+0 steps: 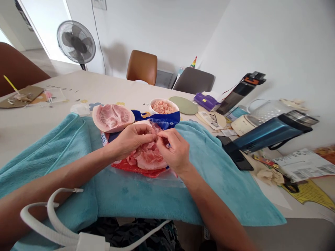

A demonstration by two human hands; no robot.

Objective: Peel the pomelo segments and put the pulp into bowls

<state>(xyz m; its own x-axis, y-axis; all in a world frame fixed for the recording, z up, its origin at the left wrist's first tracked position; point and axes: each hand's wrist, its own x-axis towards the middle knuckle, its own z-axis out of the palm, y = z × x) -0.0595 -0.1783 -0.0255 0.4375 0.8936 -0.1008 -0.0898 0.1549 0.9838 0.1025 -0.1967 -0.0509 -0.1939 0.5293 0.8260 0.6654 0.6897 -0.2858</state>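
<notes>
My left hand (132,140) and my right hand (175,150) meet over a pile of pink pomelo flesh (148,156) on a red and blue plastic bag (136,168). Both hands pinch at a small piece of the fruit between their fingertips. A hollowed pomelo half (112,118) lies just behind my left hand, its pink inside facing up. A white bowl (164,106) of peeled pink fruit bits stands behind my right hand. Everything rests on a teal towel (214,167) spread over the table.
At the right lie a tipped blue bottle (272,130), a black phone (234,151), a dark flask (240,91), papers, glasses and a purple tissue pack (206,101). A green round mat (183,105) sits behind the bowl. Chairs and a fan (76,43) stand beyond the table.
</notes>
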